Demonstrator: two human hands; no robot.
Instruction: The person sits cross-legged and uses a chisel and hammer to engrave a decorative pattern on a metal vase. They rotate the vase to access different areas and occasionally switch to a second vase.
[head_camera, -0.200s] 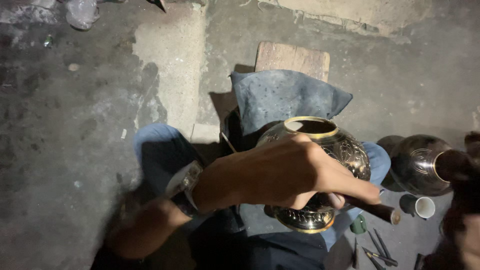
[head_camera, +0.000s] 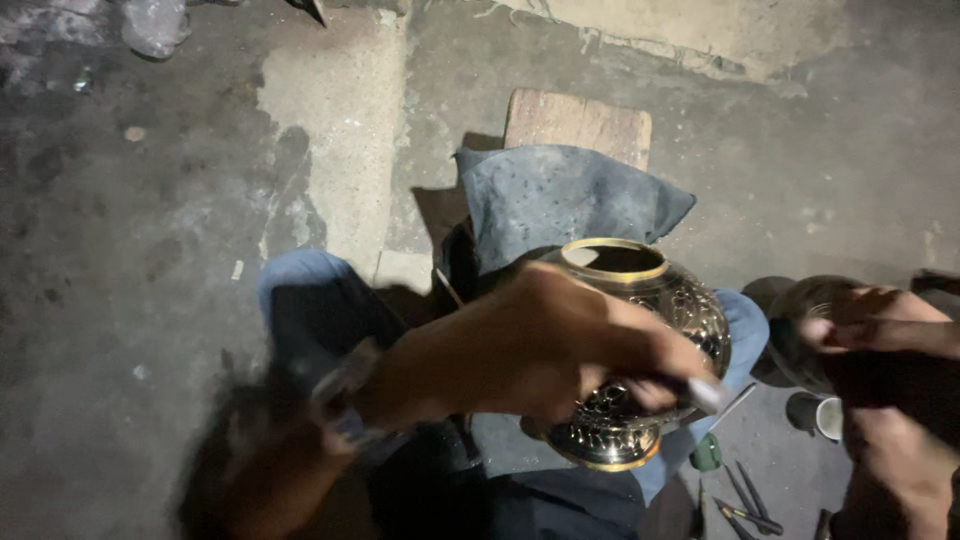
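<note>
Head view looks down on a seated person whose left hand (head_camera: 545, 345) reaches across a round brass vase (head_camera: 640, 350) with engraved patterning and a gold-rimmed mouth. The vase lies tilted on the lap, its mouth turned up and away, resting on a grey-blue cloth (head_camera: 560, 200) that drapes over a wooden block (head_camera: 580, 120) behind it. The left fingers (head_camera: 650, 385) are curled together around a slim dark tool (head_camera: 705, 392) with a pale end, which sits against the lower side of the vase; the hand itself covers much of the vase's near flank. At the lower left, blurred, the right hand (head_camera: 300, 440) closes around a small hammer (head_camera: 345, 385), though the blur keeps the grip from being clear. Blue trousers (head_camera: 310, 300) show on either side of the vase. At the right edge, another person's hand (head_camera: 880, 320) rests on a second, darker metal vessel (head_camera: 800, 330). Near it on the concrete floor (head_camera: 150, 250) stand a small cup (head_camera: 820, 415) and a green container (head_camera: 706, 453), with a few thin metal tools (head_camera: 745, 505) lying just below.
</note>
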